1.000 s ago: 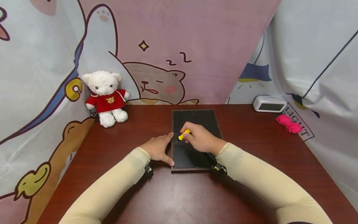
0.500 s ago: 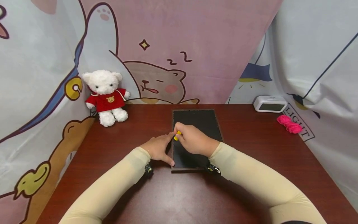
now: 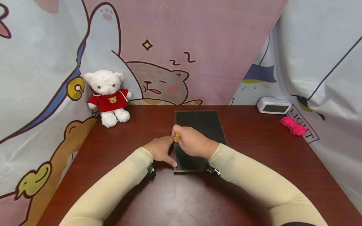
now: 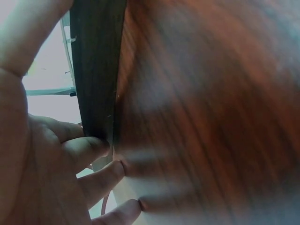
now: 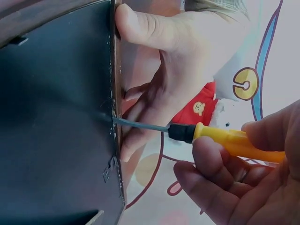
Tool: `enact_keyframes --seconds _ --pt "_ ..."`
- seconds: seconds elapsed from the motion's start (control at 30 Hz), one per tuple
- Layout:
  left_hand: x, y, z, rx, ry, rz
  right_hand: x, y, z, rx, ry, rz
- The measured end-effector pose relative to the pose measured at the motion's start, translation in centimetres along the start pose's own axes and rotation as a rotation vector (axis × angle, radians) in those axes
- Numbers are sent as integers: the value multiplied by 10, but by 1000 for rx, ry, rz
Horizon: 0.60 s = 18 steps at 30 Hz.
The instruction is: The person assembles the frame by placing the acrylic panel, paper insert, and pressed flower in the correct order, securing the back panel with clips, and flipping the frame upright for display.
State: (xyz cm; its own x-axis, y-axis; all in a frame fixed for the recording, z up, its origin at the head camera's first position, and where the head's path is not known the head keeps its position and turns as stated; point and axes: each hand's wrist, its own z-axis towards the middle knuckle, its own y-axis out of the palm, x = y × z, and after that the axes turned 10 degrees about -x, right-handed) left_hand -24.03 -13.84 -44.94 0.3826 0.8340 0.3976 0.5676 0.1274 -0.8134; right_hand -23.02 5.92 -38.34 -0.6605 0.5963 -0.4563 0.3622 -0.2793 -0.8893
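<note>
A picture frame (image 3: pixel 199 119) lies face down on the table, its black backing up. My right hand (image 3: pixel 195 142) grips the yellow handle of a screwdriver (image 5: pixel 234 143). In the right wrist view the screwdriver's metal tip meets the frame's left edge, at the seam between backing and brown border. Small metal tabs (image 5: pixel 109 169) show along that border and elsewhere on the backing. My left hand (image 3: pixel 160 149) rests against the same side, thumb spread toward the near corner and fingers further up beside the tip. The left wrist view shows its fingers (image 4: pixel 101 180) straight, touching the dark frame side.
A white teddy bear (image 3: pixel 112 102) in a red hoodie sits at the back left of the brown table (image 3: pixel 181 201). At the back right are a white digital clock (image 3: pixel 273 105) and a bundle of pink yarn (image 3: pixel 293 126). Printed cloth hangs around the table.
My right hand has moved left with the screwdriver, from over the backing to the frame's left edge, and its handle looks more upright. The left hand has stayed in place.
</note>
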Motion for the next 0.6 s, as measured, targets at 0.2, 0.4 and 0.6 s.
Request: enact_keyframes --seconds 0.2,0.4,0.6 --pt "3 -1 0 -9 -25 -1 9 -4 -9 -5 0 29" --pt "3 1 2 -7 -46 7 20 -15 -17 -23 51 99" --pt "1 4 2 4 -43 15 31 -39 -21 25 132 231"
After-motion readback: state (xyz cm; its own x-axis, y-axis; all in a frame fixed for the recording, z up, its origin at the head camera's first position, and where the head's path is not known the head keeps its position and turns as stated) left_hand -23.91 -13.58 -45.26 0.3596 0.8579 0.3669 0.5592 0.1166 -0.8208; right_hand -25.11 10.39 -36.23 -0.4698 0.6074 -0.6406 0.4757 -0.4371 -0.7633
